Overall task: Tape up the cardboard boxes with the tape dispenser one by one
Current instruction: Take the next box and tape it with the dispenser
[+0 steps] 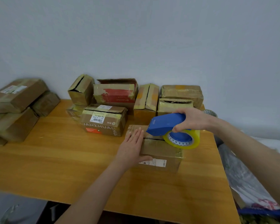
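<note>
The cardboard box (160, 152) in work is seated on the tabletop (63, 167) toward its right edge, about midway between the near and far edges. Its top flaps are closed, with a dark seam showing between them; the contents cannot be seen. The box is judged light and fairly stiff, though worn (creased corners, old tape), so the flaps are expected to give under hard pressure. Hold is best taken flat on the top, beside the seam. The left hand (132, 146) is laid open there, fingers straight, thumb against the near face. The tape dispenser (166, 124) is gripped by its blue body in the right hand (192, 120), its nose set at the seam and the yellowish tape roll (182, 140) over the top. A row of boxes (116, 94) is noted along the far edge, some with flaps ajar, and a stack (14, 110) at the left edge; contents are not visible.
</note>
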Demonstrator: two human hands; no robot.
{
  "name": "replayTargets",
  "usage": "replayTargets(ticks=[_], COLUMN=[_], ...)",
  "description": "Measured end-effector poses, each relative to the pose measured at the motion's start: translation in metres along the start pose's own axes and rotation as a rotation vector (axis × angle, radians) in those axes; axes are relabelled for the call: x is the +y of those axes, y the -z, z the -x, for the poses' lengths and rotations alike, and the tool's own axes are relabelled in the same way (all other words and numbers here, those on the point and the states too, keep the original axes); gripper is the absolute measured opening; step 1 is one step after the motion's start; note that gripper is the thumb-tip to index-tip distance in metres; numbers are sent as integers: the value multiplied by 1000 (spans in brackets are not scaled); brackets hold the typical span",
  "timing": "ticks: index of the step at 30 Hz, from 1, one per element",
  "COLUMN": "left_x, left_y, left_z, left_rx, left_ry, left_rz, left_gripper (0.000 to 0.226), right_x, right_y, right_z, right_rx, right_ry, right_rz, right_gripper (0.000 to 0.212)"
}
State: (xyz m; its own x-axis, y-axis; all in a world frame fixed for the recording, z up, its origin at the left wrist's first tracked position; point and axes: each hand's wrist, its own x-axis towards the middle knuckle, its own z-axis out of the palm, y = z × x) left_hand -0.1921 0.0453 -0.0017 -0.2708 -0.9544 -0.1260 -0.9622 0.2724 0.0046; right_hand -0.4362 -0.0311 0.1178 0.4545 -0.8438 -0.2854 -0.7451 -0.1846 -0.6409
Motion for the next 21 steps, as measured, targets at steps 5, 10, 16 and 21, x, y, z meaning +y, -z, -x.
replayTargets(ticks=[5, 10, 16, 21], left_x=[-3, -6, -2, -1], left_y=[-9, -10, -12, -10], left_z=[-5, -2, 3, 2], left_rx=[14, 38, 108, 46], left_ry=[-14, -50, -57, -43], left_rz=[-20, -5, -28, -82], left_gripper=[112, 117, 93, 93], right_x=[-1, -4, -2, -5], right_y=[-2, -2, -1, -5], right_z=[-1, -2, -2, -9], right_rx=[-5, -4, 26, 28], right_ry=[31, 50, 55, 55], right_rz=[4, 33, 14, 117], right_gripper=[47, 45, 44, 44])
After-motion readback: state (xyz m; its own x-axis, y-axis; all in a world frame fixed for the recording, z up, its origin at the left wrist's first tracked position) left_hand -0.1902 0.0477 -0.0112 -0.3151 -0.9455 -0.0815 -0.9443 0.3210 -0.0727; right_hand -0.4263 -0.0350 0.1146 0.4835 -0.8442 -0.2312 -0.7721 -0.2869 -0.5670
